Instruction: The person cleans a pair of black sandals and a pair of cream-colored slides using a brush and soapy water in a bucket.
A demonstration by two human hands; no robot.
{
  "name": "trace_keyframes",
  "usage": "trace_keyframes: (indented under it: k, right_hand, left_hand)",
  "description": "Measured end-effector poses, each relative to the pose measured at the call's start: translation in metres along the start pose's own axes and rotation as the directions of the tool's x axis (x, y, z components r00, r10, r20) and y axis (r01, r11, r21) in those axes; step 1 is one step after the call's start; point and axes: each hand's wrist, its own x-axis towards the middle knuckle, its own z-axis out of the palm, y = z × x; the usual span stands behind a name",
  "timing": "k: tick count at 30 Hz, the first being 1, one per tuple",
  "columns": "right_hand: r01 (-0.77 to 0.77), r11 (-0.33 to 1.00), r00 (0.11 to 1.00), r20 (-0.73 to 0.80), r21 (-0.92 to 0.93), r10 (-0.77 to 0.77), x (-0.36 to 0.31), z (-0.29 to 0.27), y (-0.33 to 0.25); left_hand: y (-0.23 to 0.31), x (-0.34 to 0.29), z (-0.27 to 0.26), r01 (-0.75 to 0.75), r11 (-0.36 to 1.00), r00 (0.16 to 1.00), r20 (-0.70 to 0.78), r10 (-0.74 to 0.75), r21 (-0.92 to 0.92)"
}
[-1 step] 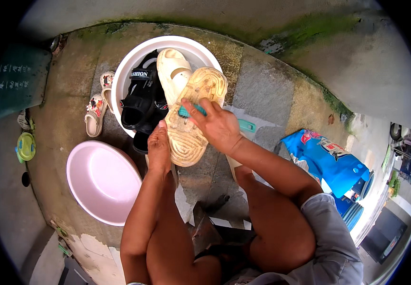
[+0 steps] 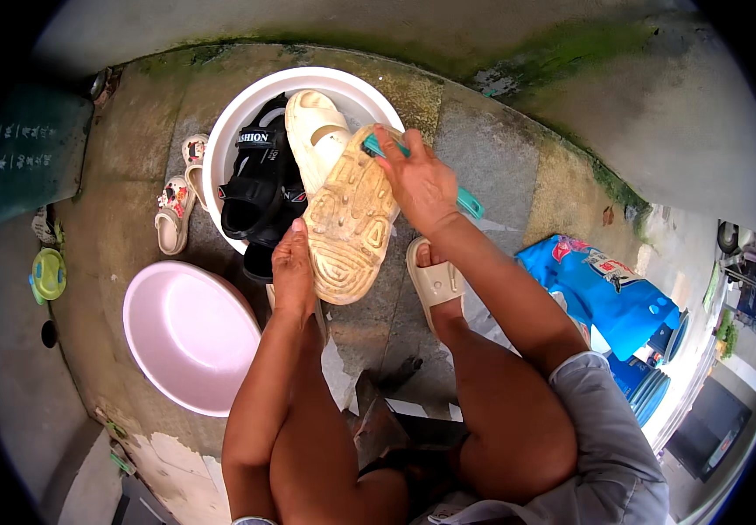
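A cream slipper is tilted sole up, its tread stained brown, over the near right edge of a white basin. My left hand is closed on the slipper's left edge near one end. A green scrubbing brush is in my right hand, its head against the far end of the sole and its handle sticking out to the right. The bristles are mostly hidden. In the basin lie another cream slipper and black sandals.
A pink basin stands on the left, nearer to me. Small decorated clogs sit left of the white basin. On the right is a blue bag beside blue round lids or tubs. A mossy wall bounds the far side.
My right hand has moved the brush from the middle of the sole up and right to its far end. My left hand keeps its grip on the slipper.
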Motion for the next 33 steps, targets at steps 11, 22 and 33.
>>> trace_keyframes:
  k: [11,22,33]
  right_hand:
    - [0.467,0.872,0.883,-0.033,0.148,-0.468,-0.071,-0.003,-0.043]
    - [0.629,0.775,0.775,0.032,0.054,-0.631,-0.084,-0.007,-0.069]
    - [0.508,0.848,0.856,0.021,0.148,-0.517,-0.075,-0.012,-0.087]
  left_hand:
    - [0.002,0.008,0.001,0.045,0.994,0.999,0.019,-0.043,-0.100]
    - [0.014,0.002,-0.011,0.142,0.983,0.989,0.054,-0.136,-0.117]
    - [0.015,0.003,-0.006,0.169,0.973,0.985,-0.011,-0.173,-0.156]
